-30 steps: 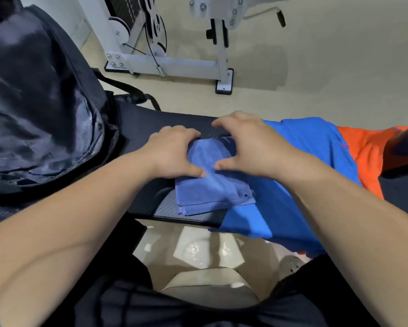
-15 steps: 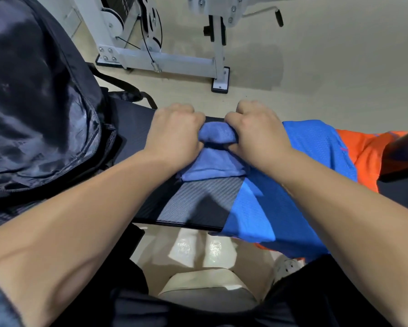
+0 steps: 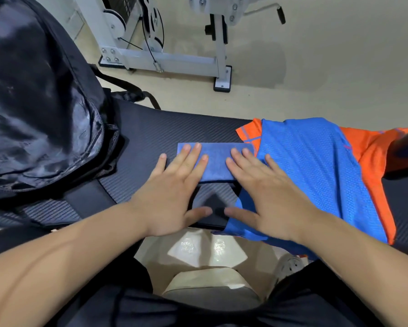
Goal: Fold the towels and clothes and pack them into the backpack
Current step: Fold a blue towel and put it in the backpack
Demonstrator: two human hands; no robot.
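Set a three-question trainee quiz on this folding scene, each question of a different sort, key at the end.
1. True or false: the left hand and the right hand press flat, fingers straight, on the folded blue towel.
2. Multiple choice: the black backpack lies on which side of the towel, by the person's own sides? A) left B) right C) on top of it
3. Fill in: the blue mesh shirt lies on top of a garment coloured ____.

Key: 1 true; 2 A; 3 orange.
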